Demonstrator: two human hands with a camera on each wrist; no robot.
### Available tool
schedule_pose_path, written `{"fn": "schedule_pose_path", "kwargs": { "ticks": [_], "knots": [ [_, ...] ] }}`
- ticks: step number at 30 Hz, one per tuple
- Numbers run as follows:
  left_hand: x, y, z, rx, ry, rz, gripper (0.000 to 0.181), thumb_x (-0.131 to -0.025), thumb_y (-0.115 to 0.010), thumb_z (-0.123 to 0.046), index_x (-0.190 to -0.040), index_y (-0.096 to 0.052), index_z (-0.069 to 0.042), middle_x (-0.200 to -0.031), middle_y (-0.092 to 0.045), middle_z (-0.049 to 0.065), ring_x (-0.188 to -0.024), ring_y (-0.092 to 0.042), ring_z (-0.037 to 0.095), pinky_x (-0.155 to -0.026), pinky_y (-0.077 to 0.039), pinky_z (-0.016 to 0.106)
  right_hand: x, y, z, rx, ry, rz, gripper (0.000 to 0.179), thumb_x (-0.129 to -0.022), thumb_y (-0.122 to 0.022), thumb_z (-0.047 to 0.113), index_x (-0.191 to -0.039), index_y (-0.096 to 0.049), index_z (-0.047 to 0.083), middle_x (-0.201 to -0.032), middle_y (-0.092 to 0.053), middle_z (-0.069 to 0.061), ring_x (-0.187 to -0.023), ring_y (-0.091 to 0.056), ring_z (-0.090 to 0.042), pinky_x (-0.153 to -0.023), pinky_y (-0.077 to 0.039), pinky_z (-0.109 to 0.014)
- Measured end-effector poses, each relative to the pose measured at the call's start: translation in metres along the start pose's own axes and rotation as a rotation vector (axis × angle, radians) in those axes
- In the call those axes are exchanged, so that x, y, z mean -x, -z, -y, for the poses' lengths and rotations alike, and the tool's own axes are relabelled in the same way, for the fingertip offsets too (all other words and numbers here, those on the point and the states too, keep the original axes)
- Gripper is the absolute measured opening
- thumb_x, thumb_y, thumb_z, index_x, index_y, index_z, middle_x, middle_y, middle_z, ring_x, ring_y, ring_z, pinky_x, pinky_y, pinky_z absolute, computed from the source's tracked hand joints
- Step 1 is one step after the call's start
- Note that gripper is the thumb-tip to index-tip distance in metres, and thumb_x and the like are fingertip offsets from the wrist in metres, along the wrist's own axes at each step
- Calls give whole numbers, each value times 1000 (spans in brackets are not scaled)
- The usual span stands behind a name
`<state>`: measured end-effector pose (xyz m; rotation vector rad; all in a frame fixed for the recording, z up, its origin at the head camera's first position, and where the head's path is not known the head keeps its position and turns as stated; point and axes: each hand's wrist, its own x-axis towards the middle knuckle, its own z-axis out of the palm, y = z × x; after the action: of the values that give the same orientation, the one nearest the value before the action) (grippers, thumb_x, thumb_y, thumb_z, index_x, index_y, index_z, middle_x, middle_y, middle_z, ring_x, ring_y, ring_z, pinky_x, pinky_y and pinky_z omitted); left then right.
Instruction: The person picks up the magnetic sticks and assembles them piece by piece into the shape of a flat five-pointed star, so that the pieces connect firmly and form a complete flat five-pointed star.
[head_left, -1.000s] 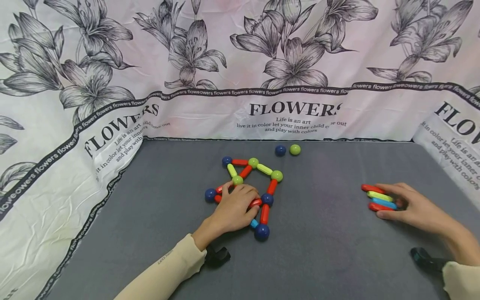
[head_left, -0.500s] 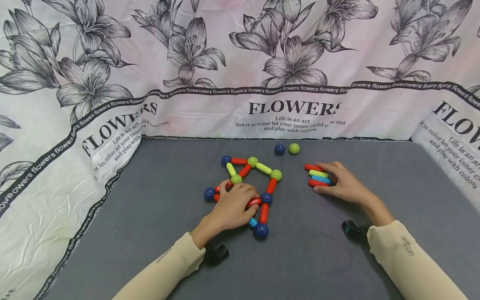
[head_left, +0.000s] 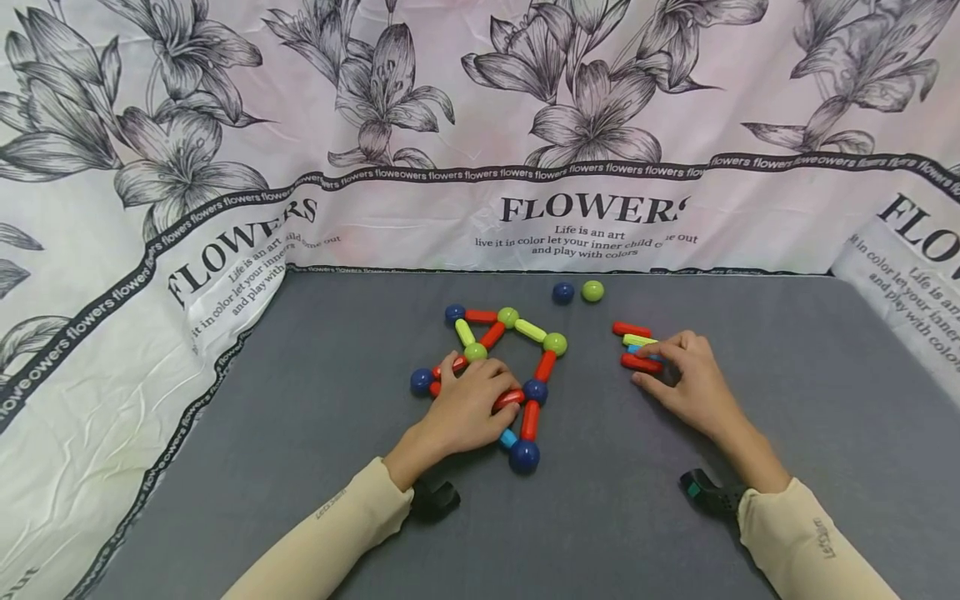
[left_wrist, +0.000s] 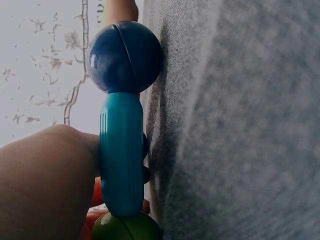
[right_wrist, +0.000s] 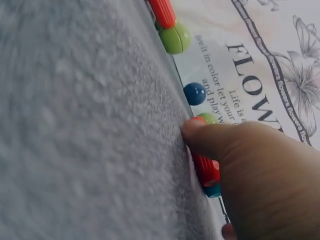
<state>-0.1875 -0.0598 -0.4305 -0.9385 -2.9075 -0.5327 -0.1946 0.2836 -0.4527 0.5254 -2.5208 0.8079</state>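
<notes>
Far red rod (head_left: pixel 632 329) now lies free beyond the fingers of the right hand (head_left: pixel 696 385), which pinch the near red rod (head_left: pixel 643 364); left hand (head_left: pixel 468 406) still grips the frame (head_left: pixel 546 365).

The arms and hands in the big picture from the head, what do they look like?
Both arms wear long cream fabric sleeves: the left sleeve and right sleeve each carry small dark lettering, too tiny to read surely. A small black device sits at the left wrist and another at the right wrist. The left hand and right hand wear no gloves.
</notes>
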Motion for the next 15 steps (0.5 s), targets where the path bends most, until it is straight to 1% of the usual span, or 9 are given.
{"fn": "schedule_pose_path", "kwargs": {
  "ticks": [2,5,11,13,15],
  "knots": [
    [0,0,0,-6,-2,-4,24,-99,-61,-33,-117,-72,-22,-124,-64,-2,-123,-55,18,-115,-14,73,1,-1,2,34,15,-22,32,-75,-88,5,-104,-76,6,-87,-57,-8,-84,-42,-19,-73,-28,-30],
    [-1,0,-1,-17,-9,-9,23,-99,-61,-33,-117,-72,-22,-124,-64,-2,-122,-56,19,-115,-16,73,2,-2,6,51,33,-17,29,-75,-87,2,-102,-77,7,-84,-59,-5,-82,-44,-18,-72,-30,-29],
    [0,0,-1,-25,-4,-5,24,-99,-61,-33,-117,-72,-22,-125,-64,-1,-124,-55,20,-114,-16,74,3,-8,16,31,94,52,32,-77,-86,4,-106,-78,16,-87,-64,1,-80,-44,-12,-71,-33,-29],
    [-1,0,-1,-25,1,-1,24,-99,-61,-33,-118,-72,-22,-125,-64,-2,-125,-55,20,-115,-16,74,3,-12,20,13,107,81,33,-78,-86,6,-108,-78,17,-88,-64,3,-78,-45,-9,-70,-36,-27],
    [-1,0,-1,-26,2,-1,24,-99,-62,-33,-118,-72,-22,-124,-64,-2,-125,-55,20,-115,-16,74,3,-15,25,-14,123,103,32,-80,-85,6,-109,-78,15,-91,-66,4,-78,-47,-7,-68,-39,-25]
  ]
}}
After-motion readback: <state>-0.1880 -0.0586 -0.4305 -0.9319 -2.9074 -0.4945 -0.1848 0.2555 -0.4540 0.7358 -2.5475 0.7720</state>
